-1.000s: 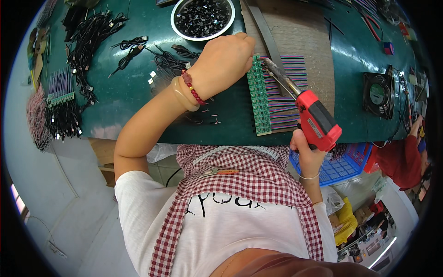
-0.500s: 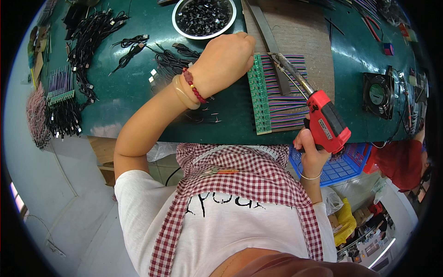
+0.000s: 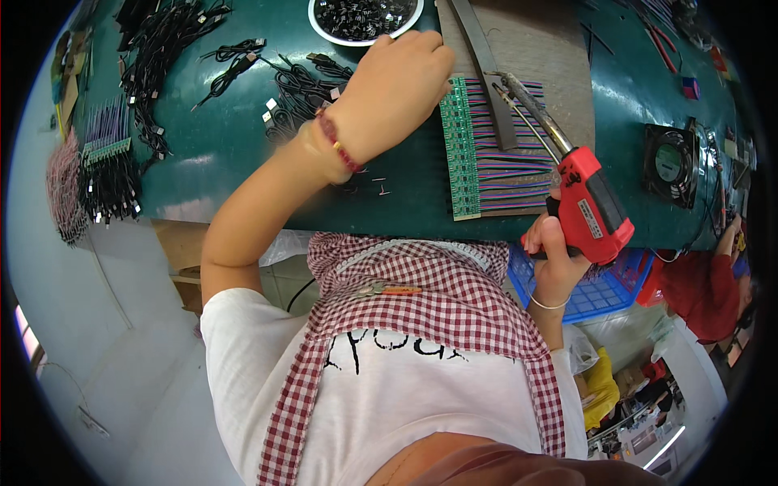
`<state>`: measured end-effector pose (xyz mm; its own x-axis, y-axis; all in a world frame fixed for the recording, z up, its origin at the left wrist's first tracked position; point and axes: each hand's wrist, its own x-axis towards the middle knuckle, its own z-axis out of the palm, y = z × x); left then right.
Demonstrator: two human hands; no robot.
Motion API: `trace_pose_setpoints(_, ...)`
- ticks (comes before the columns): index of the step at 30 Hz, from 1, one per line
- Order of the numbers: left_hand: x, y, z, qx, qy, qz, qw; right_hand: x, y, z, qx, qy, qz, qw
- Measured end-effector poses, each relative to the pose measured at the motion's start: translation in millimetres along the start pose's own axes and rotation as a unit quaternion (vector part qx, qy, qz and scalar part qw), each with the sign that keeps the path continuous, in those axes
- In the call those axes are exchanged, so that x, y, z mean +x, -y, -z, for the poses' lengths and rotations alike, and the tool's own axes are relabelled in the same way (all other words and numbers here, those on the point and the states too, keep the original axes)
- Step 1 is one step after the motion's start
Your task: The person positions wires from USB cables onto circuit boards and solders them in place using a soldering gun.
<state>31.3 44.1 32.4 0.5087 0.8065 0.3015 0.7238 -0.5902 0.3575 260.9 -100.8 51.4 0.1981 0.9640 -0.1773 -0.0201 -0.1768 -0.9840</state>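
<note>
My left hand (image 3: 397,85) is closed over the upper left corner of a strip of small green circuit boards (image 3: 460,162). Its fingers curl downward, so whatever they may pinch is hidden. My right hand (image 3: 555,255) grips the handle of a red and black soldering gun (image 3: 590,209). The gun's metal tip and thin feed tube point up and left, above the multicoloured wires (image 3: 510,180) that run rightward from the boards. A flat grey metal bar (image 3: 488,61) lies across those wires.
A white-rimmed bowl (image 3: 350,42) of small black parts stands beyond my left hand. Black cables (image 3: 304,93) lie to its left, more bundles (image 3: 154,81) farther left. A brown board (image 3: 555,57) lies beneath the wires. At right are a fan (image 3: 671,166) and another person's red sleeve (image 3: 701,292).
The view has shifted slightly, so the table sits higher. The soldering gun has moved a little right, its tip farther from the green boards. My left hand stays by their upper corner.
</note>
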Motion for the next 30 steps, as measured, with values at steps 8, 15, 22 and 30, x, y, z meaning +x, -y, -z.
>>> trace_pose_setpoints(8,-59,30,32,0.142,0.033,0.083,0.986,8,3,6,0.035,-0.005,0.017,0.999)
trace_pose_setpoints(15,-62,52,38,0.11,0.072,0.049,0.99,10,6,5,0.058,0.017,0.036,0.998)
trace_pose_setpoints(22,-58,67,33,0.04,0.079,0.036,0.995,7,6,6,0.07,0.011,0.045,0.996)
trace_pose_setpoints(30,-60,69,51,0.054,0.118,0.07,0.989,7,9,5,0.074,-0.005,0.043,0.996)
